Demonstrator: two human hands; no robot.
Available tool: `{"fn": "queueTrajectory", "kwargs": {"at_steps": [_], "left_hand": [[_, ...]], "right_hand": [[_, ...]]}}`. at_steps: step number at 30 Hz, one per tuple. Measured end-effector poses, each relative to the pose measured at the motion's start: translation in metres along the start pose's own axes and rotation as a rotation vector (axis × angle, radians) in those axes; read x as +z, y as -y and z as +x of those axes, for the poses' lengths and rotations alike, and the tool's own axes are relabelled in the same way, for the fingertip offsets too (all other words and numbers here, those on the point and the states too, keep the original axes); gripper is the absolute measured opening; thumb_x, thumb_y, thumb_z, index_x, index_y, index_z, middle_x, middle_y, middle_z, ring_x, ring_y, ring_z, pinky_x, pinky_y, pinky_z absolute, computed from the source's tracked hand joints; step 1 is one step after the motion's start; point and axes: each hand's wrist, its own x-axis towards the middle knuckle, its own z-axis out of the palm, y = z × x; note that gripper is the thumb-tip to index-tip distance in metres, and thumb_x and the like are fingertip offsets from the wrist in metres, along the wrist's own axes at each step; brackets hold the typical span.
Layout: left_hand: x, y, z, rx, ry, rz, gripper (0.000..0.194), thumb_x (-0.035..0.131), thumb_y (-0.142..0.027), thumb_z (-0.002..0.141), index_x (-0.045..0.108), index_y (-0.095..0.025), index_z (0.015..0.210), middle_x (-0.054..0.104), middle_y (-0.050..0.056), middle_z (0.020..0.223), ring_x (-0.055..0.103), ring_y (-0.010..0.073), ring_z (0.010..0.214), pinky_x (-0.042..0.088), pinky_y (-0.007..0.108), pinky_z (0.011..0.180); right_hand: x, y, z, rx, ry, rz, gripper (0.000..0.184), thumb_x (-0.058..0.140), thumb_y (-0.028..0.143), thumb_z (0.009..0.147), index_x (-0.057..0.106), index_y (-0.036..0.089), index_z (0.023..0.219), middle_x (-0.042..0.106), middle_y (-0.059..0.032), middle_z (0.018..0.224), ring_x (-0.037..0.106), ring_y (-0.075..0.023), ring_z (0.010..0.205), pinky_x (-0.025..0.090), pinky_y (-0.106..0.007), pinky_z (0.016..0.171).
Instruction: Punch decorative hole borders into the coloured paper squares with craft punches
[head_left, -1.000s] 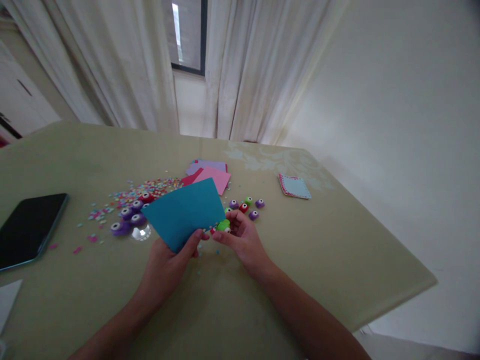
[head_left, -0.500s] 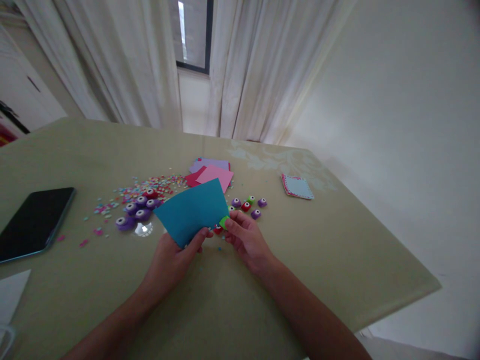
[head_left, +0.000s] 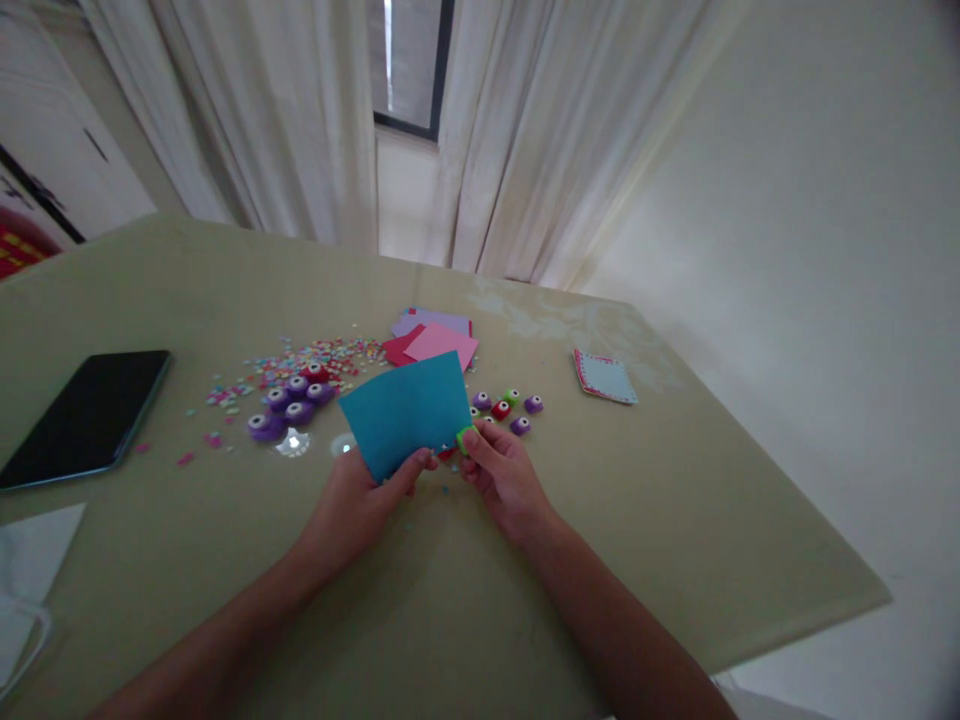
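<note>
Two hands at work, both meeting at the blue card (head_left: 409, 408). Left hand (head_left: 360, 505): thumb on top, fingers behind, closed on the card's near-left edge. Grip sits low, probably to leave most of the face uncovered and the near-right corner free. Card is lifted and tilted, slightly bowed; reads as one-edge support.

Right hand (head_left: 511, 482): thumb and finger closed on a small green piece (head_left: 466, 438), right at the card's near-right corner. Can't tell whether the card's edge is inside it or just against it. Pinch looks sized to the piece: small body, little room for more fingers. A bit of red (head_left: 447, 455) shows below the card, between the hands; can't tell if it's held.

Just right of the card: small eyed pieces, incl. a red one (head_left: 501, 409) and a purple one (head_left: 533, 404); likely there for right-hand reach. Left of the card: bigger purple pieces (head_left: 265, 429) bunched together, loose confetti (head_left: 300, 355) beyond them.

Just behind the card: overlapping sheets, pink one (head_left: 448, 346) uppermost, fanned so colours show. Well right of it: border-trimmed cards (head_left: 609, 380), neatly stacked. Far left: dark tablet (head_left: 94, 415), maybe parked out of elbow range.
</note>
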Motion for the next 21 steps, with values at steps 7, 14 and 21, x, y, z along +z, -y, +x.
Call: {"fn": "queueTrajectory", "kwargs": {"at_steps": [7, 14, 21], "left_hand": [[0.0013, 0.0009, -0.0001, -0.009, 0.005, -0.019, 0.035, 0.070, -0.053, 0.087, 0.082, -0.021, 0.081, 0.074, 0.003, 0.062, 0.069, 0.0218, 0.055, 0.051, 0.030, 0.053], [0.0011, -0.0003, -0.0001, -0.012, 0.026, -0.002, 0.034, 0.067, -0.052, 0.089, 0.082, -0.022, 0.082, 0.071, 0.001, 0.059, 0.067, 0.0208, 0.053, 0.049, 0.029, 0.052], [0.0022, 0.0003, -0.0006, 0.000, 0.039, -0.030, 0.034, 0.068, -0.052, 0.090, 0.082, -0.022, 0.082, 0.071, 0.002, 0.060, 0.067, 0.0202, 0.055, 0.049, 0.029, 0.052]], "right_hand": [[-0.0004, 0.0003, -0.0013, -0.020, 0.023, -0.017, 0.049, 0.093, 0.062, 0.070, 0.068, 0.021, 0.081, 0.060, 0.0030, 0.071, 0.040, -0.0107, 0.058, 0.030, -0.026, 0.055], [0.0005, 0.0012, -0.0004, -0.026, 0.018, -0.015, 0.051, 0.094, 0.064, 0.068, 0.068, 0.020, 0.076, 0.055, 0.0036, 0.067, 0.037, -0.0105, 0.057, 0.029, -0.025, 0.054], [-0.0001, 0.0008, -0.0007, -0.044, 0.007, -0.024, 0.051, 0.093, 0.064, 0.070, 0.067, 0.020, 0.076, 0.050, 0.0048, 0.065, 0.035, -0.0097, 0.056, 0.026, -0.024, 0.051]]}}
